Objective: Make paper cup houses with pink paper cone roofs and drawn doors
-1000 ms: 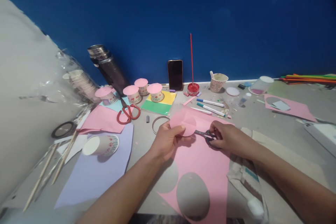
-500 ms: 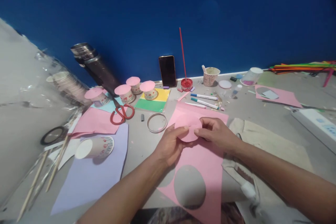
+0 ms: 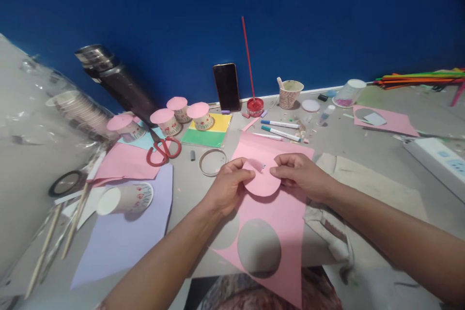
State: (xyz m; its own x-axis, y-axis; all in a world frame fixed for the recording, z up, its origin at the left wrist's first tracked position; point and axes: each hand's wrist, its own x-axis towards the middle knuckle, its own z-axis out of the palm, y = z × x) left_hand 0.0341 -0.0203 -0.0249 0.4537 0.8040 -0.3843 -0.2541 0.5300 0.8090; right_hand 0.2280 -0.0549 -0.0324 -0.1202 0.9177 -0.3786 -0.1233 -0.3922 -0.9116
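Note:
Between both hands is a pink paper disc [image 3: 262, 187], its upper part bent and parted by what looks like a cut. My left hand [image 3: 232, 181] pinches its left edge, thumb on top. My right hand [image 3: 300, 174] grips the right edge the same way, the other fingers beneath. Under the hands lies a pink paper sheet [image 3: 290, 232] with a round hole cut in it. Several upturned paper cups with pink disc tops stand at the back left, one of them a flower-painted cup [image 3: 200, 118]. Scissors [image 3: 163, 150] with red handles lie before them.
A tape ring [image 3: 213, 162] and a painted cup on its side [image 3: 125, 198] lie to the left, the cup on lilac paper [image 3: 119, 252]. Markers [image 3: 279, 131], a phone [image 3: 226, 87] and a red paint pot [image 3: 255, 107] are behind. A cloth [image 3: 370, 189] and power strip [image 3: 439, 167] are right.
The disc's upper part has opened along a slit and bent up, where it lay nearly flat before. My hands have moved slightly apart at its edges. The camera view has shifted a little.

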